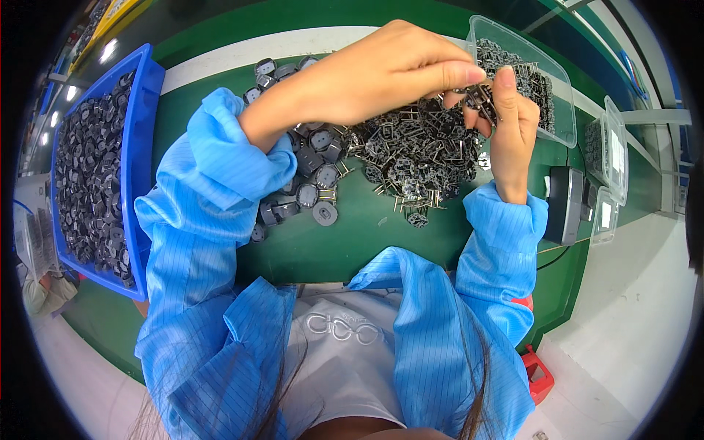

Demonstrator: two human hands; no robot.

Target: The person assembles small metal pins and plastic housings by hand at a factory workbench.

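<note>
Beneath everything lies the broad, flat green surface (352, 249), stretching below my fingers and back towards me. Well to the left of my fingers stands a deep, bright blue plastic bin (143, 132), filled with dark grey, rounded plastic pieces. Just beyond my right fingers and a little to their right is a clear, rectangular plastic tub (563, 103), holding a mass of small dark parts with metal pins. Below my fingers and nearer to me spreads a tangled heap of small black parts with shiny metal pins (418, 154). Left of that, partly under my left wrist, sits a loose pile of dark grey, round plastic housings (310, 158). Nearer to me than my right fingers, and off to their right, stands a black, box-shaped device (565, 202). One flat, dark grey plastic disc (325, 213) lies at the near edge of the housings.

My right fingers (506, 92) are drawn narrow, pinching a small dark cluster with metal bits (482, 105) (one part or several, I can't tell). My left fingers (425, 51) bend in close above it, thumb tip beside it; whether they grip it too is hidden.
</note>
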